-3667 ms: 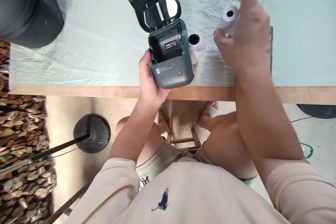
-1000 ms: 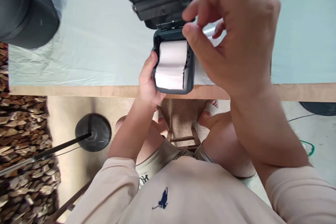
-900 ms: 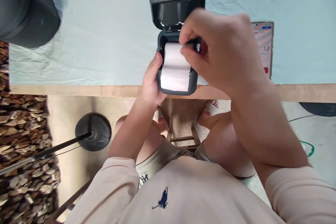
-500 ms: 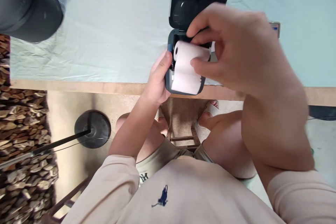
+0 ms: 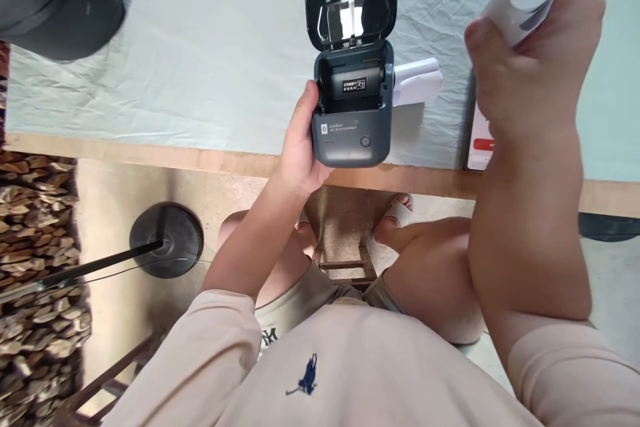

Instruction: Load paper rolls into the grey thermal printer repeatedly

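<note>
My left hand [image 5: 300,147] grips a small dark label printer [image 5: 353,140] by its left side at the table's front edge. The printer's lid [image 5: 350,7] stands raised, and the paper bay [image 5: 350,83] below it has no roll inside, only a small printed sticker. Up at the right, my right hand [image 5: 543,47] is wrapped round a white paper roll [image 5: 510,13], its dark core hole showing at the end. Folded white paper [image 5: 417,80] lies on the cloth just right of the printer.
A pale blue cloth [image 5: 215,67] covers the wooden-edged table. Under my right forearm lies a phone [image 5: 481,143], partly hidden. A dark cylindrical object [image 5: 65,7] stands at the left. On the floor are a round black stand base [image 5: 167,240] and, far left, stacked firewood [image 5: 40,253].
The paper roll has left the printer's bay in my right hand, which moved up and to the right. The printer shifted slightly left, still in my left hand.
</note>
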Motion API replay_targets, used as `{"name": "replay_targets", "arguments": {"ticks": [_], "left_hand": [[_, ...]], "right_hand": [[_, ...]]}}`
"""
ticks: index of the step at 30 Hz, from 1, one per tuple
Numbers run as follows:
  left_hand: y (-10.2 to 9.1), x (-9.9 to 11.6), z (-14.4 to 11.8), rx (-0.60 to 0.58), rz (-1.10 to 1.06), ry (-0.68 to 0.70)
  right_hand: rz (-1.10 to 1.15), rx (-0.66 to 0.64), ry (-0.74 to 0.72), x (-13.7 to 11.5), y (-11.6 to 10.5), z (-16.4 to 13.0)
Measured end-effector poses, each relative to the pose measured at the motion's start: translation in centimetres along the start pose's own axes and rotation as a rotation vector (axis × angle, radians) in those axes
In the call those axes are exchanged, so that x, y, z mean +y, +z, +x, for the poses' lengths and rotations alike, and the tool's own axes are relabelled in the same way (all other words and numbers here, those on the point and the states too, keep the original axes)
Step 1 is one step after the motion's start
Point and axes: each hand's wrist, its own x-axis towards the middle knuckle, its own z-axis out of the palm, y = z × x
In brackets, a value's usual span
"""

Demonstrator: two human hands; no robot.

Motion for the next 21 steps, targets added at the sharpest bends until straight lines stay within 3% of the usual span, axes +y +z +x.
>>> {"name": "replay_targets", "arguments": {"ticks": [3, 6, 10, 13, 17, 21], "left_hand": [[0.1, 0.0, 0.0, -0.064, -0.02, 0.021], [0.1, 0.1, 0.0, -0.035, -0.001, 0.018], [0.0, 0.1, 0.0, 0.0, 0.044, 0.014], [0.0, -0.1, 0.0, -0.014, 0.036, 0.028], [0.0, -0.2, 0.0, -0.007, 0.03, 0.053], [0.0, -0.1, -0.1, 0.013, 0.073, 0.048]], "right_hand": [[-0.248, -0.001, 0.085, 1.2, 0.2, 0.4], [-0.396, -0.076, 0.155, 0.9, 0.0, 0.3], [-0.447, -0.056, -0.036, -1.4, 0.0, -0.2], [-0.449, -0.215, -0.175, -1.8, 1.4, -0.5], [-0.497, -0.361, -0.247, -1.0, 3.2, -0.9], [-0.54, -0.358, -0.252, -1.6, 2.7, -1.2]]}}
